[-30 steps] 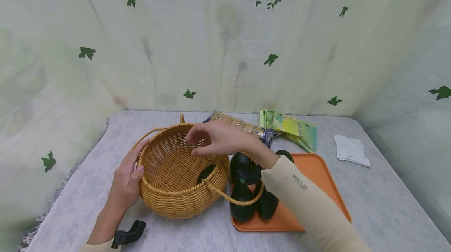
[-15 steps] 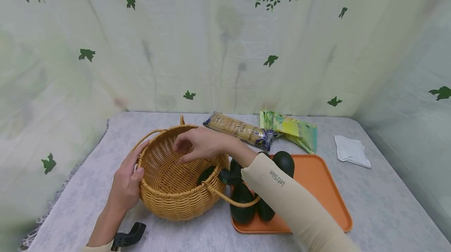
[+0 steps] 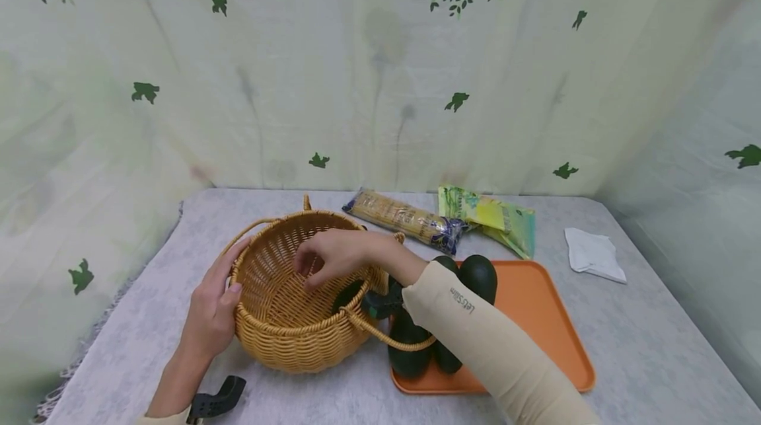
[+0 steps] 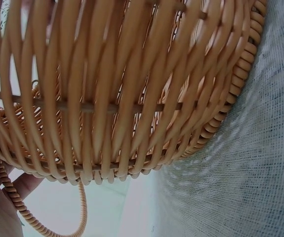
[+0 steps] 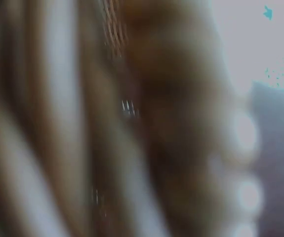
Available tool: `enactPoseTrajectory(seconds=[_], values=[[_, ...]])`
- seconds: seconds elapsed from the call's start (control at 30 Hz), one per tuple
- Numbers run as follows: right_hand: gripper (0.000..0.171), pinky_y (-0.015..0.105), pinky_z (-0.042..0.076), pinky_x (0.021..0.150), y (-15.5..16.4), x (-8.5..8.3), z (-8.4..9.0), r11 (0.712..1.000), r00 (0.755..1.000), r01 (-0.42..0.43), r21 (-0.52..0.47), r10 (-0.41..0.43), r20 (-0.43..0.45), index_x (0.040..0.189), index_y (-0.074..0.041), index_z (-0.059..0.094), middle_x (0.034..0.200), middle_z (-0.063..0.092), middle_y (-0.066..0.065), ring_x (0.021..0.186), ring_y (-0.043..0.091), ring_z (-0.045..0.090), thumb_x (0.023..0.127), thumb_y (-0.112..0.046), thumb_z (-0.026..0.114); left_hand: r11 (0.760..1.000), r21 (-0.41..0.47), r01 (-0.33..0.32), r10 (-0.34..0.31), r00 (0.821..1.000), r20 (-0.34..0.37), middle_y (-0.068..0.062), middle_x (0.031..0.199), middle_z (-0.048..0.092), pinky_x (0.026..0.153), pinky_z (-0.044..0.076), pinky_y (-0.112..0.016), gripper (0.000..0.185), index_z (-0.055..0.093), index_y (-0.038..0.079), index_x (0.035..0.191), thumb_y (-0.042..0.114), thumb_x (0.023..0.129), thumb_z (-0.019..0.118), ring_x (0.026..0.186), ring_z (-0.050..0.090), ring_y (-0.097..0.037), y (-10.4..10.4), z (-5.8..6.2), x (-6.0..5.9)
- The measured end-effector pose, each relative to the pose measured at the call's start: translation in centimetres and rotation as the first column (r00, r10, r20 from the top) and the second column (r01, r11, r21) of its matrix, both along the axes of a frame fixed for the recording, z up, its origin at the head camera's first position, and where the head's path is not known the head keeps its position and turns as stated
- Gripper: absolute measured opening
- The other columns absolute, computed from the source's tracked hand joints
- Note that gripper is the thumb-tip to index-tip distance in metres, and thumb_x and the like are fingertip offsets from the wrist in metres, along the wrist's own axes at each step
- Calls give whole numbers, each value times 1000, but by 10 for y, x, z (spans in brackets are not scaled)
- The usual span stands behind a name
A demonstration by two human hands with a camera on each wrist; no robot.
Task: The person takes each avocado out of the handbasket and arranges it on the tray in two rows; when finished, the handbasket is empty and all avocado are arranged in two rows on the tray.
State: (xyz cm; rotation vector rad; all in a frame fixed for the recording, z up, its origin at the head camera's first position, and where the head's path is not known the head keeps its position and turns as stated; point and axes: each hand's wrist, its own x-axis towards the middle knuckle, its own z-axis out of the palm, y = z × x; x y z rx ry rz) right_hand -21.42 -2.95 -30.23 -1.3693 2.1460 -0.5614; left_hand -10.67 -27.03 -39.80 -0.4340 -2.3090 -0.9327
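A woven wicker basket point(image 3: 297, 352) stands tilted slightly toward me on the table, its loop handle point(image 3: 410, 346) hanging out to the right. My left hand point(image 3: 208, 306) grips the basket's left rim; its fingers show beside the other handle point(image 4: 18, 197) in the left wrist view. Within the basket's mouth, my right hand point(image 3: 335, 254) reaches in with loosely curved fingers and nothing visible between thumb and fingers. One dark green avocado point(image 3: 346, 294) lies at the right inside the basket. Blurred wicker point(image 5: 62, 123) fills most of the right wrist view.
An orange tray point(image 3: 529, 306) right of the basket bears several avocados point(image 3: 478, 276), partly hidden by my right sleeve. Behind lie a noodle-like packet point(image 3: 410, 217) and a green-yellow packet point(image 3: 493, 217). A white folded tissue packet point(image 3: 594, 254) rests far right.
My right hand has moved left and lower into the basket, uncovering the noodle-like packet behind. The left hand stays on the rim, and the basket has hardly moved.
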Motion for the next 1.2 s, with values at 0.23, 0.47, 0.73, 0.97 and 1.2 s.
enactPoseTrajectory(seconds=[0.23, 0.47, 0.73, 0.97, 1.2], values=[[36, 22, 48, 97, -5, -2, -1, 996, 998, -57, 69, 55, 29, 134, -5, 61, 134, 64, 8, 124, 17, 60, 100, -17, 66, 1000, -2, -1, 1, 1000, -3, -22, 154, 49, 111, 25, -9, 61, 42, 12, 158, 12, 97, 37, 145, 36, -1, 0, -1, 1], [45, 29, 44, 110, -10, -6, -5, 986, 980, -150, 67, 139, 143, 141, -3, 59, 140, 62, 7, 131, 14, 56, 98, -13, 68, 1000, -4, -10, 10, 1000, 3, -20, 154, 50, 109, 25, -8, 62, 43, 9, 157, 11, 96, 38, 144, 36, 0, 1, 1, 2], [42, 24, 42, 108, -12, -5, -4, 959, 989, -148, 241, 146, 28, 142, -8, 60, 141, 61, 3, 133, 12, 53, 104, -24, 61, 1000, -4, -12, 12, 1000, 11, -20, 154, 49, 110, 24, -8, 63, 42, 11, 158, 10, 95, 38, 144, 38, -3, 0, 0, 2], [45, 23, 44, 103, -12, -3, -2, 948, 993, -121, 295, 117, 30, 142, -10, 60, 139, 61, 0, 128, 10, 55, 103, -32, 61, 1000, -8, -4, 4, 1000, 2, -18, 154, 49, 110, 25, -9, 63, 42, 12, 158, 10, 95, 39, 144, 39, -6, 2, 0, 3], [45, 19, 42, 101, -12, -7, -7, 962, 976, -192, 195, 166, 143, 143, -10, 59, 133, 62, -4, 122, 4, 54, 104, -32, 60, 1000, -9, -9, 9, 1000, 0, -20, 154, 49, 110, 25, -9, 63, 43, 12, 158, 11, 96, 38, 145, 38, -7, 2, 2, 2]])
